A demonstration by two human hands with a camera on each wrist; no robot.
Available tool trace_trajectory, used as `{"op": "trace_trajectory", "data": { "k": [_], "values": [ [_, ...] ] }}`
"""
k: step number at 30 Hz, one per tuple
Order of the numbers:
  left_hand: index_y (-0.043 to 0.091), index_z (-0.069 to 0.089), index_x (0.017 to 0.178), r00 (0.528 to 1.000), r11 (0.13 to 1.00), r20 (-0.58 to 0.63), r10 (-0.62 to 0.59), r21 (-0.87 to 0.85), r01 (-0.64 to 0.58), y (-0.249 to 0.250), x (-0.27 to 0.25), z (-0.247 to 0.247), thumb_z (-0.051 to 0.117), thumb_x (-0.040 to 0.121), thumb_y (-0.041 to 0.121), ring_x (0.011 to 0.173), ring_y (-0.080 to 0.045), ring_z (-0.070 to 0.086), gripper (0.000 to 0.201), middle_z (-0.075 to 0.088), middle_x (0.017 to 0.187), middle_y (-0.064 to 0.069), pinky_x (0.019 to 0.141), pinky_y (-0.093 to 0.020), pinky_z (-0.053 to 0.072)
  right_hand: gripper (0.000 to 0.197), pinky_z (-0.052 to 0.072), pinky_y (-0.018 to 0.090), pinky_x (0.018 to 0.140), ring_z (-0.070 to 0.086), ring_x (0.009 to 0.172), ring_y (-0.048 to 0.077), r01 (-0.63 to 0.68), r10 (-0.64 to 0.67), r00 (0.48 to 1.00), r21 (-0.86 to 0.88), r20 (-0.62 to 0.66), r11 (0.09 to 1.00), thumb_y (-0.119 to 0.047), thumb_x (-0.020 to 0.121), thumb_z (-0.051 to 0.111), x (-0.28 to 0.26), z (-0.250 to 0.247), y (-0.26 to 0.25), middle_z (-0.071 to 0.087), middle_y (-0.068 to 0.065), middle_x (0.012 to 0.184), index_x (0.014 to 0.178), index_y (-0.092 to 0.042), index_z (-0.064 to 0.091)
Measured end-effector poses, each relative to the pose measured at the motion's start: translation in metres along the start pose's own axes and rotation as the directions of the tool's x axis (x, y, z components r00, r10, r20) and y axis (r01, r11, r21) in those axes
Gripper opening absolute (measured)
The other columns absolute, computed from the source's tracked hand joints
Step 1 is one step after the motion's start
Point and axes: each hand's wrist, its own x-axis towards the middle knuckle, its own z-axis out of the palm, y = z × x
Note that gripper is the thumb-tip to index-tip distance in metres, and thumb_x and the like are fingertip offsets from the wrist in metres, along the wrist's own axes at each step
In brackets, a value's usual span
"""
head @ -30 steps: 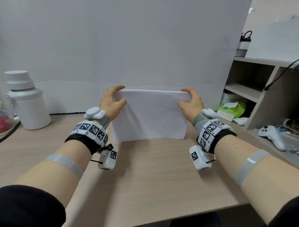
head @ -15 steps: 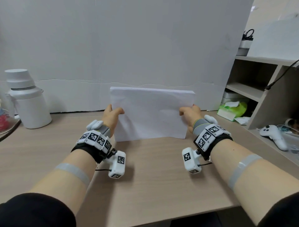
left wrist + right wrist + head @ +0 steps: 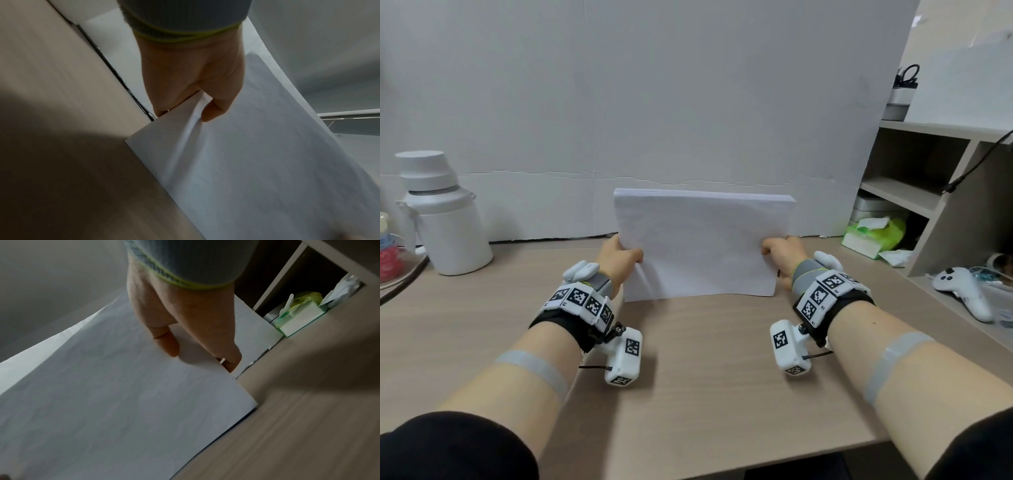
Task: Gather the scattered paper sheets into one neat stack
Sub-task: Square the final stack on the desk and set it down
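One paper stack [image 3: 702,246] stands on its long edge on the desk [image 3: 695,394], its sheets squared together. Two hands pinch it, thumb in front: left hand [image 3: 619,262] on one side edge, right hand [image 3: 782,255] on the other. One white flask [image 3: 443,219] stands far left.

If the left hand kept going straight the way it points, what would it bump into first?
Probably the white backdrop board standing behind the paper stack. The left hand points toward it, though depth is hard to judge.
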Motion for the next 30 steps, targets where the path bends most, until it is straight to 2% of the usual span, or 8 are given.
{"op": "trace_trajectory", "data": {
  "k": [2, 5, 10, 15, 18, 22, 27, 30],
  "values": [
    [0.007, 0.062, 0.100, 1.000, 1.000, -0.006, 0.008, 0.016, -0.008, -0.002, 0.002, 0.001, 0.052, 0.077, -0.011, 0.088, -0.027, 0.058, 0.031, 0.065, 0.090, -0.006, 0.079, -0.035, 0.046, 0.012, 0.050, 0.035, 0.065, 0.057, 0.073, 0.028, 0.001, -0.001, 1.000, 0.002, -0.010, 1.000, -0.001, 0.077, 0.056, 0.001, 0.002, -0.001, 0.058, 0.010, 0.079, 0.076, -0.013, 0.053],
    [0.008, 0.061, 0.104, 1.000, 1.000, 0.003, 0.015, 0.020, -0.015, -0.003, 0.004, 0.001, 0.052, 0.078, -0.012, 0.088, -0.027, 0.059, 0.034, 0.066, 0.092, -0.005, 0.083, -0.036, 0.048, 0.012, 0.056, 0.051, 0.081, 0.061, 0.080, 0.033, -0.017, 0.017, 1.000, 0.021, -0.002, 1.000, -0.004, 0.071, 0.058, 0.006, 0.004, 0.001, 0.060, 0.014, 0.083, 0.079, -0.012, 0.053],
    [0.011, 0.062, 0.107, 1.000, 1.000, 0.027, 0.012, -0.011, -0.012, -0.004, 0.001, 0.001, 0.056, 0.073, -0.007, 0.096, -0.030, 0.063, 0.039, 0.069, 0.098, -0.007, 0.090, -0.041, 0.049, 0.051, 0.055, 0.060, 0.087, 0.067, 0.099, 0.039, -0.027, 0.027, 1.000, 0.023, 0.013, 0.999, -0.016, 0.048, 0.057, 0.033, 0.005, 0.020, 0.064, 0.016, 0.095, 0.099, -0.009, 0.054],
    [0.012, 0.056, 0.119, 1.000, 1.000, 0.003, 0.009, 0.003, -0.009, -0.002, -0.005, 0.004, 0.053, 0.081, -0.011, 0.107, -0.029, 0.061, 0.044, 0.066, 0.114, -0.008, 0.093, -0.037, 0.048, 0.016, 0.054, 0.044, 0.076, 0.059, 0.080, 0.032, -0.004, 0.004, 1.000, 0.039, -0.017, 0.999, -0.004, 0.067, 0.056, 0.014, 0.007, 0.009, 0.058, 0.011, 0.081, 0.081, -0.012, 0.053],
    [0.014, 0.052, 0.120, 1.000, 1.000, -0.018, 0.007, 0.026, -0.006, 0.001, -0.003, 0.002, 0.054, 0.085, -0.007, 0.103, -0.027, 0.059, 0.041, 0.063, 0.114, -0.008, 0.089, -0.036, 0.048, 0.014, 0.055, 0.044, 0.079, 0.056, 0.078, 0.030, 0.029, -0.029, 0.999, -0.006, -0.030, 1.000, -0.004, 0.070, 0.055, 0.000, 0.012, -0.003, 0.058, 0.008, 0.079, 0.083, -0.010, 0.054],
    [0.013, 0.053, 0.115, 0.995, 0.990, -0.102, 0.012, 0.142, 0.002, 0.015, 0.011, -0.014, 0.059, 0.084, -0.001, 0.094, -0.029, 0.059, 0.034, 0.062, 0.108, -0.011, 0.085, -0.040, 0.052, 0.009, 0.039, 0.027, 0.057, 0.043, 0.061, 0.025, 0.095, -0.096, 0.995, -0.119, -0.003, 0.988, -0.001, 0.082, 0.052, -0.002, 0.024, -0.025, 0.048, 0.005, 0.070, 0.089, -0.007, 0.053],
    [0.005, 0.063, 0.115, 0.983, 0.934, -0.146, -0.109, 0.322, 0.151, 0.025, 0.036, -0.043, 0.067, 0.080, 0.002, 0.090, -0.032, 0.061, 0.035, 0.065, 0.102, -0.015, 0.081, -0.040, 0.052, 0.041, 0.055, 0.030, 0.076, 0.063, 0.079, 0.025, 0.046, -0.023, 0.996, -0.250, 0.092, 0.967, -0.010, 0.079, 0.057, 0.025, 0.058, -0.035, 0.064, 0.006, 0.100, 0.120, -0.005, 0.058],
    [0.002, 0.069, 0.110, 0.969, 0.862, -0.147, -0.199, 0.443, 0.245, 0.014, 0.046, -0.055, 0.071, 0.074, 0.006, 0.088, -0.031, 0.066, 0.035, 0.070, 0.099, -0.015, 0.086, -0.042, 0.057, 0.045, 0.040, 0.020, 0.055, 0.053, 0.081, 0.022, 0.050, 0.042, 0.978, -0.420, 0.206, 0.906, -0.006, 0.085, 0.061, 0.039, 0.074, -0.029, 0.053, 0.006, 0.104, 0.129, -0.004, 0.056]
  ]
}}
